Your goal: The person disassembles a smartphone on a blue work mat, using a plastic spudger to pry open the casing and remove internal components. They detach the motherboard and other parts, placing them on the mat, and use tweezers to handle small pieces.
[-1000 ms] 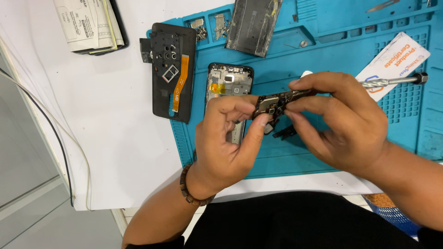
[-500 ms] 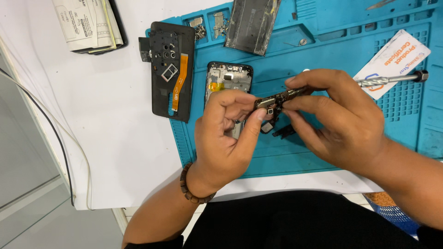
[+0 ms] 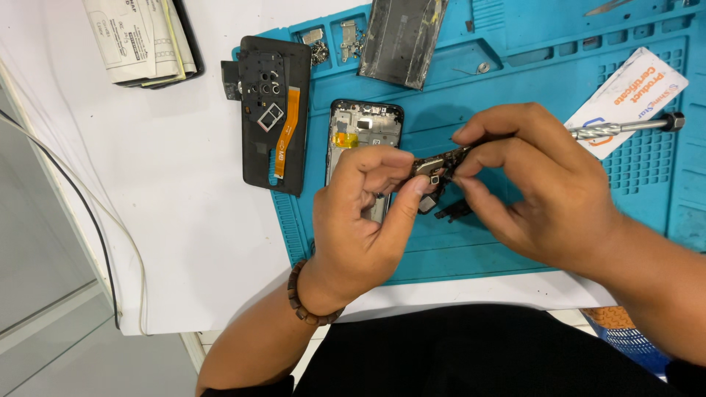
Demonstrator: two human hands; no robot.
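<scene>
Change: against the earlier pictures, both hands sit a little lower and closer together over the mat; the small part between them has tilted slightly, nothing else has shifted.
Left hand: the left hand (image 3: 360, 220) pinches the near end of the small circuit part (image 3: 435, 167) between thumb and forefinger, wrist wearing a bead bracelet (image 3: 307, 303).
Right hand: the right hand (image 3: 540, 184) pinches the far end of the same part with curled fingertips.
Where the part is: held in the air just above the blue mat (image 3: 529, 81), beside the opened phone (image 3: 362, 140).
Hard to see: the part is mostly covered by fingers; the phone's lower half is hidden behind the left hand; a small black piece (image 3: 452, 212) under the hands is unclear.
Cut off: the dark panel (image 3: 403, 40) at the top edge, the paper stack (image 3: 140, 37) at top left.
Count: two hands, one phone, one black back cover (image 3: 273, 110) with an orange strip, one screwdriver (image 3: 625, 128), one white card (image 3: 625, 92), one pile of screws (image 3: 321, 50).
Surface: white tabletop (image 3: 169, 220) under the mat.
</scene>
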